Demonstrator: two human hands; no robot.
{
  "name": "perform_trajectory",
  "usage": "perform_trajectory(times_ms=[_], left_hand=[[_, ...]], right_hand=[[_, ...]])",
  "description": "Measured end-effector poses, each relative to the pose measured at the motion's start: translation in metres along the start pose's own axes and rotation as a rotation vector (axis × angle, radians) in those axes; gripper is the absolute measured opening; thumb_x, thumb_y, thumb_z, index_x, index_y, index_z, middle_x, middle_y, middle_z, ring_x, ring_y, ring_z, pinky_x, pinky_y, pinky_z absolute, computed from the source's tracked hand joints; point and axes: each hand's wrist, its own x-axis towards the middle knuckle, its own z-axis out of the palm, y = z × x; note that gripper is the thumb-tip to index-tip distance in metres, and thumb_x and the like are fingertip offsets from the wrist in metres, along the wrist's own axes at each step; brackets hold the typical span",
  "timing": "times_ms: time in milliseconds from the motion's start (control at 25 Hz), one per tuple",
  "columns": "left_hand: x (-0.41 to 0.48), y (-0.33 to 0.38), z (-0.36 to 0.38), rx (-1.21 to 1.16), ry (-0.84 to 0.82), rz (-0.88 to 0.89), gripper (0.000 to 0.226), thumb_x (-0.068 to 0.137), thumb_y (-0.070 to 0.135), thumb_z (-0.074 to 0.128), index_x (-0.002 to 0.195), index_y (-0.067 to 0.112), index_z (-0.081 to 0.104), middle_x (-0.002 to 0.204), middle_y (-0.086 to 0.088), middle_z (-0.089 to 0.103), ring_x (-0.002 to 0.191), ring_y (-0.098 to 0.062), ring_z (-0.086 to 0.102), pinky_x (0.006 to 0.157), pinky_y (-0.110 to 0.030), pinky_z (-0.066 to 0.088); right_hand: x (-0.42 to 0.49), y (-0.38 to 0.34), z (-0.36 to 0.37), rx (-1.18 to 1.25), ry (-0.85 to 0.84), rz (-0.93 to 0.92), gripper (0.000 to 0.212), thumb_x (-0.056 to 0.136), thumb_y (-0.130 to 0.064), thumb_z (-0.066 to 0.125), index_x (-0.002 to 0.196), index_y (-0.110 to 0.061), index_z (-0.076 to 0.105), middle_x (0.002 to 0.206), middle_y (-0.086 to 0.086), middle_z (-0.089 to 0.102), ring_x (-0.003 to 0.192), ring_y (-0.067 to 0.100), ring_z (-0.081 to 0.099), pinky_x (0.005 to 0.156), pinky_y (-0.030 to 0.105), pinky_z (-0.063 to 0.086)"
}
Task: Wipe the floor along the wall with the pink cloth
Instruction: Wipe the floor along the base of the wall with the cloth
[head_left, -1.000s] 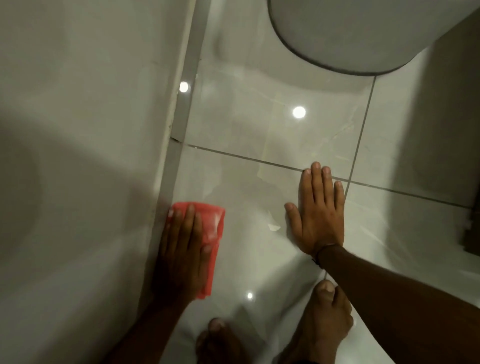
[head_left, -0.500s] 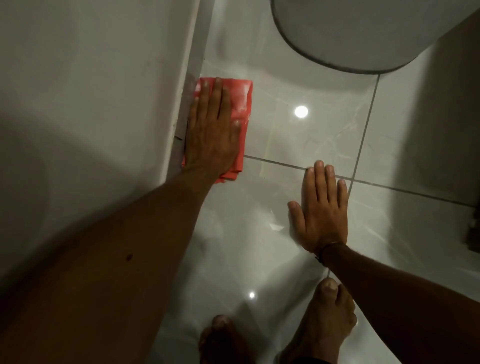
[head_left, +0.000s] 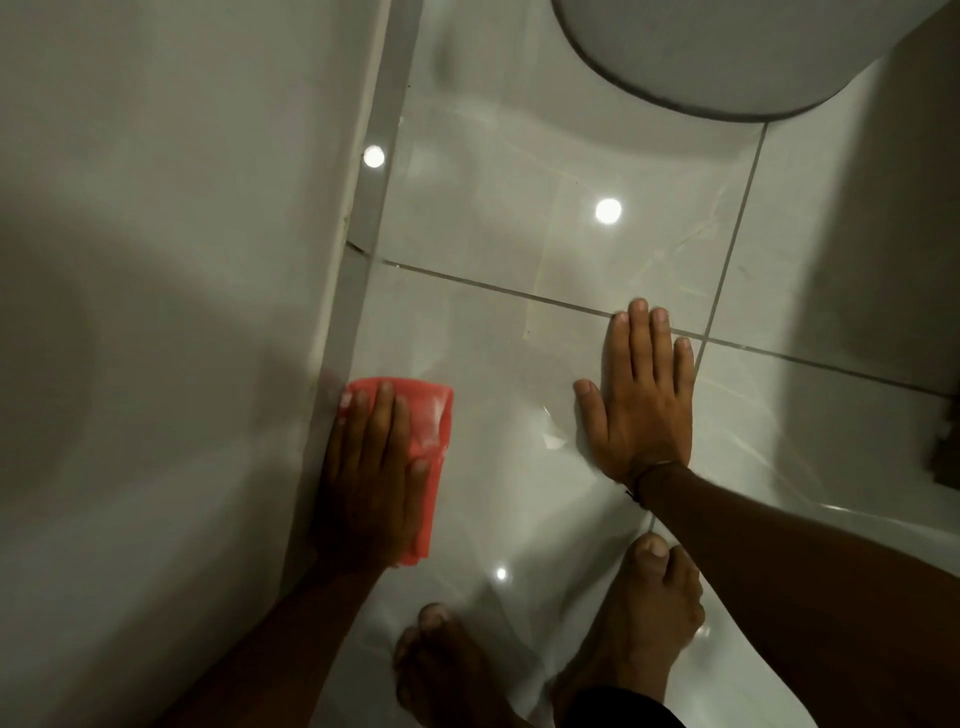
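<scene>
The pink cloth (head_left: 434, 436), folded into a rectangle, lies flat on the glossy white tiled floor (head_left: 493, 218) right against the skirting at the foot of the wall (head_left: 156, 260). My left hand (head_left: 369, 478) presses down on it, palm flat and fingers spread toward the far end, covering most of the cloth. My right hand (head_left: 641, 400) rests flat on the floor to the right, fingers together, holding nothing; a thin dark band circles its wrist.
My two bare feet (head_left: 649, 618) stand on the tiles at the bottom. A large round grey-white object (head_left: 727, 47) overhangs the floor at the top right. Grey grout lines cross the tiles. A shadowed wall or panel (head_left: 893, 234) borders the right side.
My left hand slid the cloth away along the wall to the far tile, then pulled it back near my feet. My right hand stayed planted.
</scene>
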Motion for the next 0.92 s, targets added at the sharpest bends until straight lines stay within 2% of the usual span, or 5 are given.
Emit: perform_trajectory(times_ms=[160,360,560,680,920], left_hand=[[0.095,0.008,-0.016,0.033,0.081,0.015,0.065,0.115,0.039,0.026,0.165,-0.004,0.026,0.171,-0.030,0.031,0.161,-0.047,0.026,0.131,-0.061,0.029],[0.243,0.011,-0.049,-0.078,0.065,-0.020,0.082,0.108,0.056,-0.006,0.169,0.005,0.013,0.178,-0.023,0.015,0.166,-0.040,0.012,0.137,-0.057,0.016],[0.158,0.007,-0.025,0.048,0.118,-0.007,0.071,0.115,0.049,0.017,0.168,0.001,0.018,0.175,-0.027,0.024,0.164,-0.043,0.019,0.134,-0.059,0.023],[0.079,0.011,-0.010,0.009,0.125,-0.014,0.081,0.110,0.059,0.037,0.166,0.001,0.026,0.173,-0.025,0.029,0.164,-0.043,0.020,0.133,-0.059,0.024],[0.063,0.006,0.003,-0.008,0.133,-0.019,0.080,0.109,0.058,0.040,0.168,0.005,0.024,0.176,-0.021,0.027,0.164,-0.040,0.023,0.135,-0.057,0.021]], right_hand=[[-0.001,0.001,0.000,-0.006,0.006,0.008,0.084,0.107,-0.056,0.032,0.173,-0.012,0.007,0.182,0.013,0.004,0.169,0.031,0.000,0.136,0.052,0.000],[0.001,0.000,0.000,-0.025,0.000,0.011,0.083,0.107,-0.056,0.032,0.173,-0.010,0.012,0.182,0.013,0.006,0.169,0.031,0.001,0.136,0.049,-0.003],[-0.001,-0.004,-0.002,-0.003,0.000,0.005,0.083,0.106,-0.054,0.032,0.172,-0.009,0.014,0.182,0.014,0.008,0.169,0.033,0.004,0.136,0.050,-0.001],[0.001,-0.003,-0.004,-0.010,0.002,0.014,0.083,0.106,-0.053,0.033,0.172,-0.008,0.013,0.182,0.015,0.008,0.169,0.033,0.004,0.136,0.050,-0.001],[-0.001,0.000,-0.001,-0.016,0.002,0.006,0.082,0.107,-0.055,0.030,0.173,-0.010,0.009,0.182,0.014,0.005,0.169,0.032,0.001,0.136,0.051,-0.001]])
